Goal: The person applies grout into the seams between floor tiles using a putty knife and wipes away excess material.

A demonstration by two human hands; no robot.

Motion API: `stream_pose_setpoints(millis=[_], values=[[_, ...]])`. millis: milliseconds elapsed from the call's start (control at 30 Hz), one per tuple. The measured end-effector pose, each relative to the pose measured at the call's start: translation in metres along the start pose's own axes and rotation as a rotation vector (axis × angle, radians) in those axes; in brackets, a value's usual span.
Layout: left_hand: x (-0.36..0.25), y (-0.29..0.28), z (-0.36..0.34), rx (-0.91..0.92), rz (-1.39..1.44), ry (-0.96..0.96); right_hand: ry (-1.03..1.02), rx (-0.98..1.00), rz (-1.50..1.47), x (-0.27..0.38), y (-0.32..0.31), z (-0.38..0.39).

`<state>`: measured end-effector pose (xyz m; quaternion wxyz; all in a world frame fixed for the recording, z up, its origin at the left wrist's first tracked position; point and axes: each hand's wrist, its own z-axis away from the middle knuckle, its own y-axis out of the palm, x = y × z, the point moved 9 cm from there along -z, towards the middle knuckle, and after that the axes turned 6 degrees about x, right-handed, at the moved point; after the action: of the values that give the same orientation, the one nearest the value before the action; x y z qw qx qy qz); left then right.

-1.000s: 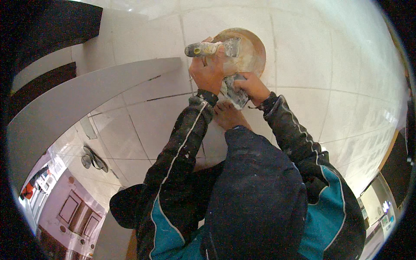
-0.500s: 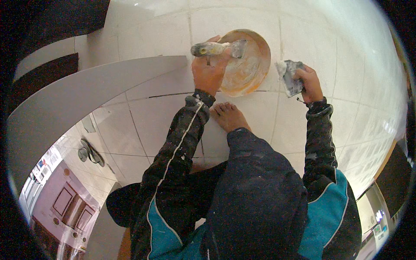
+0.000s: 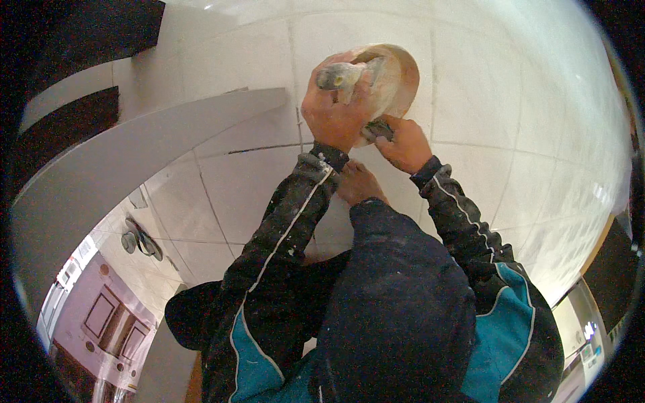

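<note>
The left hand [image 3: 339, 114] grips a scraper [image 3: 330, 78], upper centre of the frame; the right hand [image 3: 408, 148] pinches a dark flat blade [image 3: 378, 130] by the lower edge of the bowl [image 3: 408, 80]; a low blade angle and steady bowl should serve best; two tools, one bowl.

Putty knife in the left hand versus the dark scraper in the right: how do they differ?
The putty knife shows a handle with a yellow spot; the scraper shows no separate handle. The putty knife lies across the left hand, handle toward picture left; the scraper is pinched in the right hand, nearer the person. Both are held at the round bowl.
</note>
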<state>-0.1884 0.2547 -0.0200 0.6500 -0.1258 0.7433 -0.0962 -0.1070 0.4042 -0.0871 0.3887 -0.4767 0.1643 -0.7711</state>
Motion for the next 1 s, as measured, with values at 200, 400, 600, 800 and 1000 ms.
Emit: stream_pose_setpoints(millis=[200,400,600,800,1000], values=[[0.005,-0.003,0.003,-0.051,0.04,-0.088,-0.013,0.115,-0.475,0.01,0.013,-0.001],[0.032,0.016,0.001,0.132,0.248,-0.225,0.165,0.371,-1.593,-0.021,0.06,0.017],[0.034,0.013,-0.006,0.346,0.401,-0.208,0.094,0.224,-1.779,-0.061,0.014,0.036],[0.029,-0.041,-0.017,0.212,0.467,-0.177,-0.121,0.166,-1.739,-0.074,-0.037,0.041],[-0.029,-0.083,0.002,0.538,0.046,0.065,0.008,0.058,-1.699,-0.069,-0.031,0.035]])
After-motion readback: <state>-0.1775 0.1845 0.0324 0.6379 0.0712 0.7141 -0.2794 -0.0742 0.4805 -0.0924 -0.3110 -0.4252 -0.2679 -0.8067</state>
